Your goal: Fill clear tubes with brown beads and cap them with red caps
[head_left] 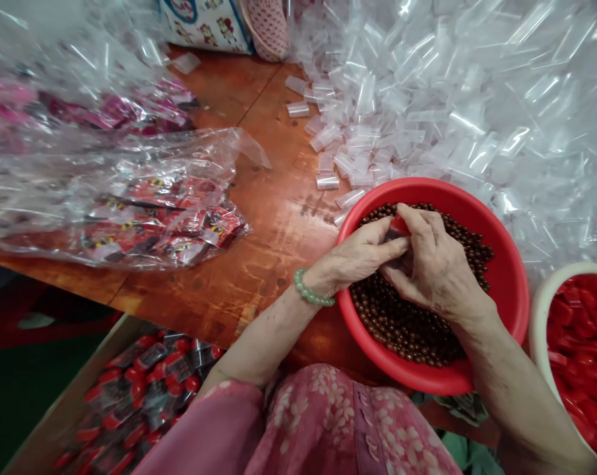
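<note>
A wide red basin [508, 290] holds a mass of small, shiny brown balls [402, 330]. Over it, my left hand [360, 257] and my right hand [434, 267] meet, fingers closed together around a small red-capped container [400, 225]. Only a little of its red end and a dark part show; my fingers cover the rest. A green bead bracelet [314, 290] circles my left wrist.
Clear plastic sleeves [367, 138] are heaped behind the basin. At right stands a white tub [540, 330] of red plastic caps [582, 356]. Bags of red packets [164, 224] lie left on the wooden table [278, 191]. Below is a box of red-capped containers [144, 389].
</note>
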The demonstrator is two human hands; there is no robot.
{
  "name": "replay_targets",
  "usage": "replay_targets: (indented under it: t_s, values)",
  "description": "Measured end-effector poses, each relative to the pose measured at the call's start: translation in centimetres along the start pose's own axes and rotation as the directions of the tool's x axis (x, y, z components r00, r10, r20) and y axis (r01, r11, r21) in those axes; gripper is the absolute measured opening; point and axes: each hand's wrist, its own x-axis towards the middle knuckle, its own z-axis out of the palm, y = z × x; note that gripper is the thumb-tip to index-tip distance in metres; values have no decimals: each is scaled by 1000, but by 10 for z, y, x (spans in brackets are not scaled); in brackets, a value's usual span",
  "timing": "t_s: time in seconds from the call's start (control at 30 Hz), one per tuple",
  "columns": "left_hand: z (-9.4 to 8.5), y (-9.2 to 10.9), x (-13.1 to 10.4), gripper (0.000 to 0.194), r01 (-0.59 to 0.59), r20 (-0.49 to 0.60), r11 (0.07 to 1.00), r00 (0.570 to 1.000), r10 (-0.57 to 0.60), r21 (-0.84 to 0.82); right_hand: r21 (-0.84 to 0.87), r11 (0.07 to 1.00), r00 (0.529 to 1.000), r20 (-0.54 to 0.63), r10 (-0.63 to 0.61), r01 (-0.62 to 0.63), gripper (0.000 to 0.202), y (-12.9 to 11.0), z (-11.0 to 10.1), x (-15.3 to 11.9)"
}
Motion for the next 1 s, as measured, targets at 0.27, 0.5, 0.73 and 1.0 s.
replay_targets:
  t_s: [0.27, 0.5, 0.73, 1.0]
  values:
    - [3, -2, -1, 52, 86, -66, 988, 993, -95, -126, 78, 997, 985, -173, -16, 30, 85, 6, 12, -3]
    - [3, -6, 1, 45, 49, -39, 983, 998, -57, -179, 74, 996, 981, -193, -31, 46, 82, 2, 14, -2]
    - [10, -4, -2, 30, 63, -96, 981, 992, -82, -183, 63, 998, 980, -201, -15, 28, 76, 7, 21, -4]
    - [32, 0, -2, 23, 13, -125, 969, 991, -45, -245, -53, 998, 952, -303, -39, 24, 82, 5, 11, -13]
